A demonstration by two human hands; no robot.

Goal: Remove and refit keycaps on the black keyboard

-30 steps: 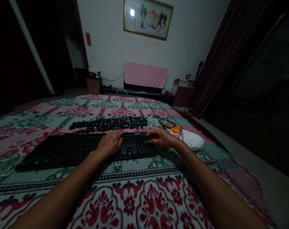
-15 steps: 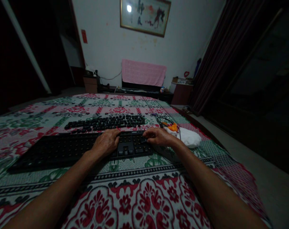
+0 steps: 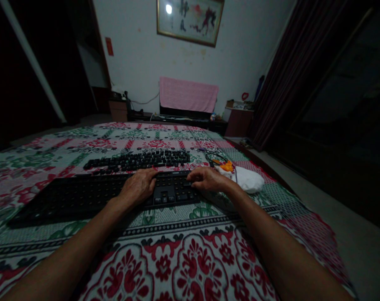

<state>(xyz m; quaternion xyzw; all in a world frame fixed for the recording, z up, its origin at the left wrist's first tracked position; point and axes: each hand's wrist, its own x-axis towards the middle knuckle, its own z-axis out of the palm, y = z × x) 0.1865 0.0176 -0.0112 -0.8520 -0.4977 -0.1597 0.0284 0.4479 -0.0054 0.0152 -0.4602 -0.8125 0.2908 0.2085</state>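
Bedspread (image 3: pixel 190 259): keycaps (image 3: pixel 139 161) behind keyboard (image 3: pixel 80 196), white bundle (image 3: pixel 250 180) rightward; left hand (image 3: pixel 139 184), right hand (image 3: pixel 209 179) half-curled, holds unclear.

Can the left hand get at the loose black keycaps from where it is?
Probably yes: the left hand is at the far edge of the keyboard, and the loose black keycaps lie just beyond, nothing visibly blocking.

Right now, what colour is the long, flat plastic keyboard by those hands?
The keyboard is black; the head view shows it.
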